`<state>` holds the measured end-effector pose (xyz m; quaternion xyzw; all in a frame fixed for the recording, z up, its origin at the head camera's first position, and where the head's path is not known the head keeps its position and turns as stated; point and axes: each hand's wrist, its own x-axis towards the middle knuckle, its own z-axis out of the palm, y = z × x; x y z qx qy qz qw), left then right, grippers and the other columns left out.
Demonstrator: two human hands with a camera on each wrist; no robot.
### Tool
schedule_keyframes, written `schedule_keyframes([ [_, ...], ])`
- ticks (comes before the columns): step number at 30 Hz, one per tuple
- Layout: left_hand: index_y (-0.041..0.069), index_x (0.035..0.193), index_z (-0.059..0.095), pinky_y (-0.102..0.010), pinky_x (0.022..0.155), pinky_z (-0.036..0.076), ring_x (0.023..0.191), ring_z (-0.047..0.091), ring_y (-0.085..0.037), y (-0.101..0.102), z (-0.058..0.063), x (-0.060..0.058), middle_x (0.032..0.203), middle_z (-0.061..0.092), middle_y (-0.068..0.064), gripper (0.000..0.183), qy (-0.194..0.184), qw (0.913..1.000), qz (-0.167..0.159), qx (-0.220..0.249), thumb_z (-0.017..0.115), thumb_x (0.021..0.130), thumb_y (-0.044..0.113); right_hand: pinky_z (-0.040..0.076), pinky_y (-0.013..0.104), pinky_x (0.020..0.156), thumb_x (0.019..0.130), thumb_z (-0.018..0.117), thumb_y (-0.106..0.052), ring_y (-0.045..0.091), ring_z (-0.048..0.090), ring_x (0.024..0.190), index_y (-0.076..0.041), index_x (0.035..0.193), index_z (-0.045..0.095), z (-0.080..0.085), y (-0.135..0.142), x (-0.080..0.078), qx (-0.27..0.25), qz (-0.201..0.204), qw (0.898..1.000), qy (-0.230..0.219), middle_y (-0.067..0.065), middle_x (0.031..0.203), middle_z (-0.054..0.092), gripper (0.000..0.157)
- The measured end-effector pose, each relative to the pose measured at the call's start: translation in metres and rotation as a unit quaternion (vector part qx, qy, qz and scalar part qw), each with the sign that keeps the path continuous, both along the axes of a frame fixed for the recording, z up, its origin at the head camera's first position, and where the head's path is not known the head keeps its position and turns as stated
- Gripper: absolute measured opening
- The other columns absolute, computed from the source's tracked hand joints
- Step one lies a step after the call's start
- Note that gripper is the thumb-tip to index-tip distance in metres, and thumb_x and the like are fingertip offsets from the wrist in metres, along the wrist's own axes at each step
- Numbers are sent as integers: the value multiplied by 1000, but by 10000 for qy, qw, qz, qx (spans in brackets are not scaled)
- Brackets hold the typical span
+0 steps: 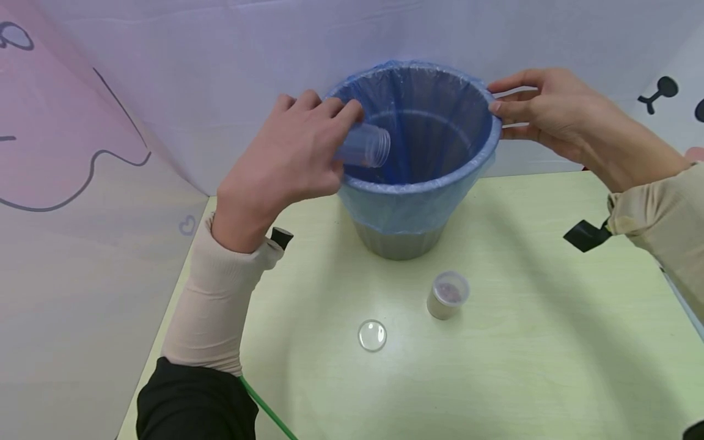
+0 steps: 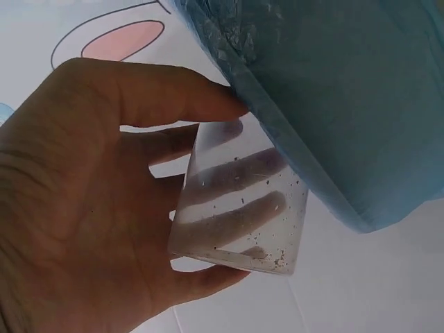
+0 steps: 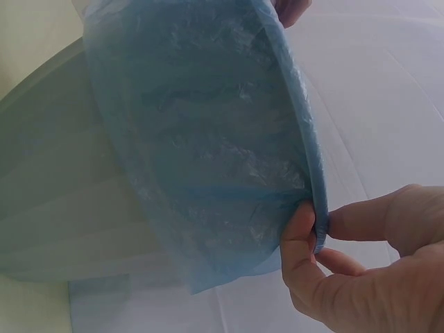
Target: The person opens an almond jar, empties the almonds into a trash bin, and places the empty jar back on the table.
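My left hand (image 1: 291, 153) grips a clear plastic jar (image 1: 365, 145) tipped on its side, its threaded mouth over the opening of a grey bin (image 1: 397, 246). In the left wrist view, dark specks cling inside the jar (image 2: 232, 222) near its base, and fingers show through its wall. A blue plastic liner (image 1: 412, 205) covers the bin's rim and folds down outside. At the bin's right side my right hand (image 1: 569, 116) pinches the lined rim between thumb and fingers; in the right wrist view, the hand (image 3: 388, 277) has fingers on both sides of the edge.
A second small clear jar (image 1: 448, 295) stands upright on the pale table (image 1: 522, 354) in front of the bin. Left of it lies a round clear lid (image 1: 372, 335). Behind the bin hangs a white printed sheet (image 1: 247, 55). A green cord (image 1: 269, 409) runs by the left sleeve.
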<state>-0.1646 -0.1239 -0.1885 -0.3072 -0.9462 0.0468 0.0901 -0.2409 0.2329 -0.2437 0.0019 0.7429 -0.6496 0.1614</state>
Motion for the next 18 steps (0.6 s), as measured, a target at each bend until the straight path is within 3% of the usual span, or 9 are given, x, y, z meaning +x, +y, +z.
schedule_keyframes([
  [5,10,128,58,-61,109,36,111,51,-37,0,-5,-1,111,63,-10,50,723,9963,-466,-65,38,86,-8,62,25,76,98,70,-17,11,72,92,-12,151,43,0,0,0,-63,-7,10000,0,-3,118,64,59],
  [11,13,126,60,-60,115,33,125,53,-35,7,-9,-4,121,65,-10,48,1513,9839,-903,-287,41,92,-15,62,24,76,99,69,-18,11,72,92,-12,150,43,0,-1,1,-30,14,10000,28,-3,118,64,58],
  [13,13,122,60,-58,118,32,127,52,-34,11,-11,-4,124,65,-10,45,1859,9757,-1027,-532,40,95,-17,62,24,76,99,69,-18,11,72,93,-12,151,43,0,-1,1,-8,21,10000,34,-3,118,64,59],
  [18,12,108,61,-50,124,30,127,51,-30,19,-19,-5,121,67,-6,45,2585,9460,-1460,-1299,33,97,-21,62,24,76,99,70,-18,11,71,93,-13,151,43,0,-2,2,13,19,10000,34,-3,118,64,59],
])
